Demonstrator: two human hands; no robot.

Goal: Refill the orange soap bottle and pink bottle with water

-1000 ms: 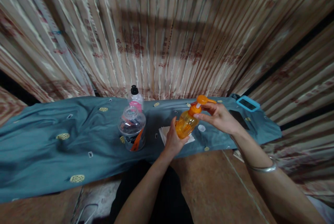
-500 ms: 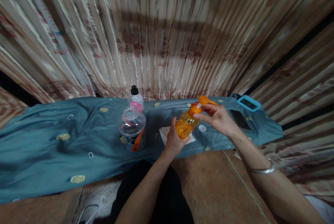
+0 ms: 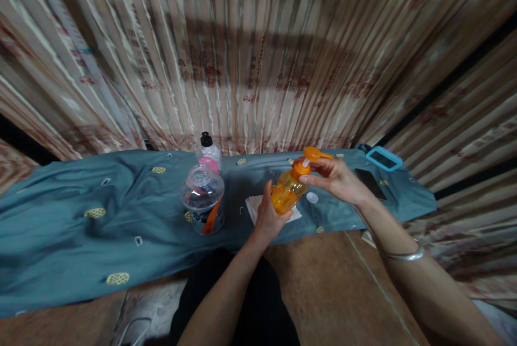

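Holding an orange pump bottle (image 3: 287,193) tilted above the teal cloth (image 3: 100,211), we note our left hand (image 3: 267,216) wrapped around its lower body from below, fingers closed on the translucent plastic. Our right hand (image 3: 338,179) is closed on the orange pump head (image 3: 313,155) and collar at the top, thumb and fingertips pinching it; a silver bangle (image 3: 404,254) sits on that forearm. The bottle leans with its top toward the right and away from us, lifted clear of the surface. Directly beneath it lies a white folded paper (image 3: 255,207) on the cloth, and a small white cap (image 3: 312,197) rests just to the right of the bottle. To the left, well apart from our hands, stands a clear wide-mouthed jar (image 3: 203,199) with an orange-marked label, open at the top. Just behind the jar stands a smaller bottle with a black cap and pink label (image 3: 209,152). At the far right of the cloth we see a dark phone (image 3: 369,183) lying flat and, beyond it, a light-blue framed object (image 3: 383,159). A striped curtain (image 3: 258,50) hangs behind the whole arrangement.
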